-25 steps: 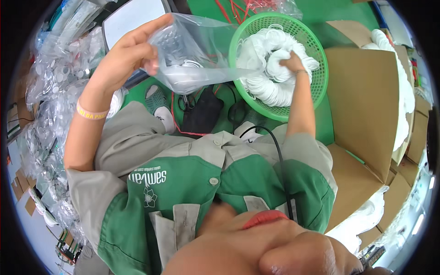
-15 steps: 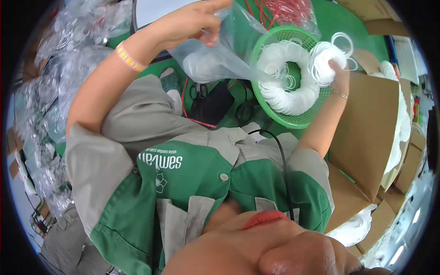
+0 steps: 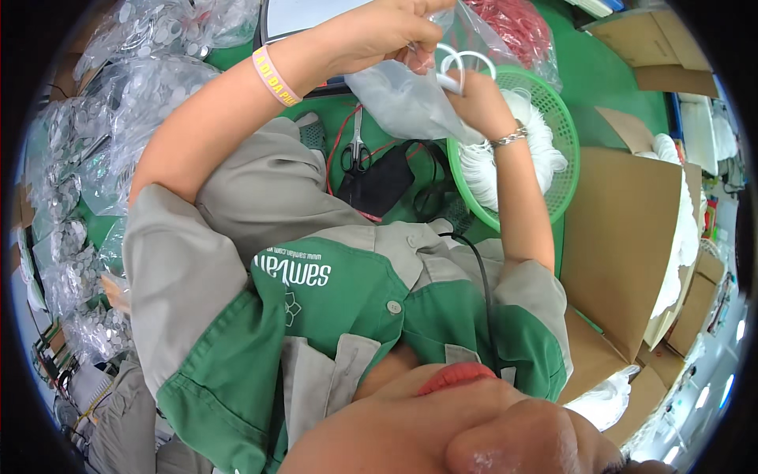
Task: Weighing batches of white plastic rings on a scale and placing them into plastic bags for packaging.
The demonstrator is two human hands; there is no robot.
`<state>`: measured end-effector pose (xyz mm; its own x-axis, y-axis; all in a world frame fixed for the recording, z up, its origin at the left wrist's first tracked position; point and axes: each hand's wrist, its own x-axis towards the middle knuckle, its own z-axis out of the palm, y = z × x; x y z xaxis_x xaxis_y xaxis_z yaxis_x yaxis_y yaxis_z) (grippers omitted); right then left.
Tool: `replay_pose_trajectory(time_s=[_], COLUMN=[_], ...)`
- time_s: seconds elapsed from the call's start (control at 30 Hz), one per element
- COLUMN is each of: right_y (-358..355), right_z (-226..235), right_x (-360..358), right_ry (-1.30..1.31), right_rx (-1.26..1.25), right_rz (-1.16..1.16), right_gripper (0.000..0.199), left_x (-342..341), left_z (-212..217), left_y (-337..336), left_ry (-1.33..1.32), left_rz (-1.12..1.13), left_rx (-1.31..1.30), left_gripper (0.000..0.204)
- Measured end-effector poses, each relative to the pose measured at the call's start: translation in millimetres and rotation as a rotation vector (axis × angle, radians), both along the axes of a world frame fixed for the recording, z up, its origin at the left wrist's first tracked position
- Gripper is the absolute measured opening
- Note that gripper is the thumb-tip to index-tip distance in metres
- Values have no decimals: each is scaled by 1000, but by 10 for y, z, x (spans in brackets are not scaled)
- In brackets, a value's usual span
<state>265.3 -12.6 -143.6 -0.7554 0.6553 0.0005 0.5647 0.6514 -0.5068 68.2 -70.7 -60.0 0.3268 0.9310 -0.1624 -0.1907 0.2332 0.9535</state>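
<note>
The bench (image 3: 608, 75) is green, with cardboard boxes (image 3: 624, 237) along its right side and heaps of filled clear bags (image 3: 95, 158) on the left. A green basket (image 3: 545, 158) full of white rings (image 3: 493, 170) sits ahead, scissors (image 3: 355, 154) and a black pouch (image 3: 383, 182) beside it. Above the basket's near rim, the left hand (image 3: 391, 31) pinches the mouth of a clear bag (image 3: 407, 99), its grip closed on the plastic. The right hand (image 3: 482, 99) meets it there, its grip closed on 2 white rings (image 3: 462, 63) at the bag's opening.
</note>
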Motion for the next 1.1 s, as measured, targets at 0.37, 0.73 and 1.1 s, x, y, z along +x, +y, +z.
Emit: replay_pose_trajectory(time_s=[0.37, 0.73, 1.1], right_y=[338, 1000, 1343], right_z=[534, 727, 1150], right_x=[-147, -291, -1678], right_ry=[176, 619, 353], right_rx=[-15, -236, 356], right_rz=[-64, -141, 52], right_gripper=[24, 22, 21], left_x=[-274, -642, -1862], left_z=[235, 798, 473], left_y=[87, 819, 750], left_ry=[-204, -185, 255], left_rz=[97, 266, 812], left_rx=[61, 471, 372], left_gripper=[72, 16, 25])
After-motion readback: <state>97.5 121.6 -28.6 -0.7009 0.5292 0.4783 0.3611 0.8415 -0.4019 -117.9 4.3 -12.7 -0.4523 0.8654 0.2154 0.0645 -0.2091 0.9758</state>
